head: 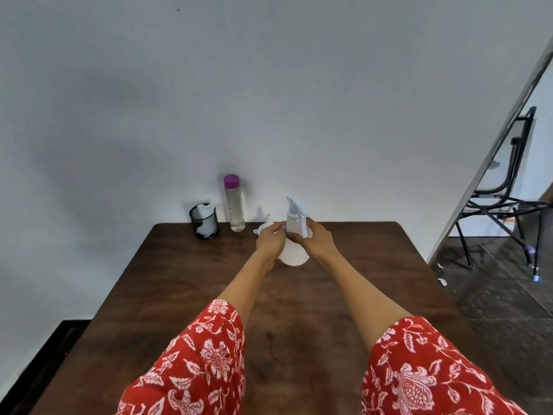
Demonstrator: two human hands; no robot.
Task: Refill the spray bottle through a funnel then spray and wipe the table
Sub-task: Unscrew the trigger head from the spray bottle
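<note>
One spray bottle [294, 232], one water bottle [234, 205], one funnel [264, 227], one mesh cup [204, 220], two hands.

Spray bottle [294, 235] stood upright on the table [344, 295], toward the far edge, about centre. Left hand [270, 239] lay against its left side, right hand [318, 239] against its right. Funnel [264, 227] sat just behind and left of the left hand. Water bottle [234, 203] stood upright further left, at the far edge by the wall. Mesh cup [204, 221] stood left of that, something stuffed inside. Chair [508, 202] stood on the floor, well off to the right.
</note>
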